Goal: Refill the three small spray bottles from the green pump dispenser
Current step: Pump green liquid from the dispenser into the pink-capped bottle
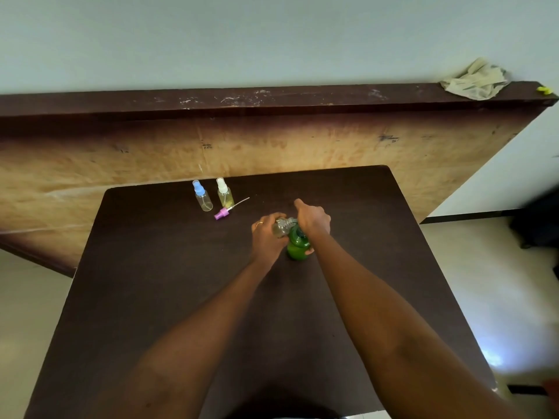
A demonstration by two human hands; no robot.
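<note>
On the dark tabletop (151, 282), the left hand (266, 237) grips a small clear bottle (280, 228) held against the green pump dispenser (298, 247), which the right hand (313, 220) grips from above. At ten o'clock from the hands stand a blue-capped bottle (202, 196) and a white-capped bottle (224, 193). A pink spray head (223, 212) lies just beside them.

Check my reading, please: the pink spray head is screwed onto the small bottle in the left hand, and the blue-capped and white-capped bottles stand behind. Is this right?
Not quite. In the head view the pink spray head lies loose on the table, near the white-capped bottle, not screwed on. The left hand does hold the small bottle; the blue-capped bottle stands behind too.
</note>
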